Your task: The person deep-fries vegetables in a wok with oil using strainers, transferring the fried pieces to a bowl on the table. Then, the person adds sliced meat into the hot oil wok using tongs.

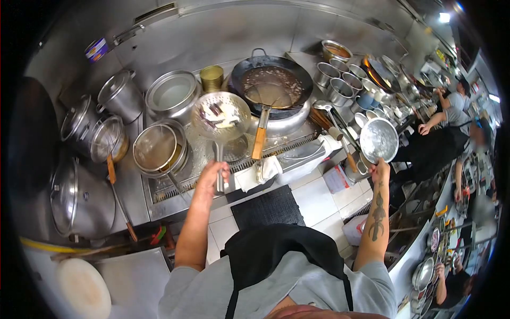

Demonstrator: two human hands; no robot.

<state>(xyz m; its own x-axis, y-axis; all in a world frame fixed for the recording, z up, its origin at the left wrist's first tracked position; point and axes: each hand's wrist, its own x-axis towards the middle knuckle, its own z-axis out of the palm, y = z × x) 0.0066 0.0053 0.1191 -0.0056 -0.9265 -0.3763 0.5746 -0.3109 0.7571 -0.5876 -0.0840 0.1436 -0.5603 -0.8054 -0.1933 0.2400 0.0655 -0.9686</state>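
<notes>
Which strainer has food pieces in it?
The perforated strainer in the left hand: pale and purple pieces lie in it. The wooden-handled mesh strainer at the wok shows none, nor do the two mesh strainers further left.

Bright middle, warped edges, black corners.

The left grip and right grip both curl inward, stretched forward, well apart.

Silver round metal skimmer, dotted with holes; white-and-dark-purple food pieces; black round metal wok; silver round metal bowl.
</notes>
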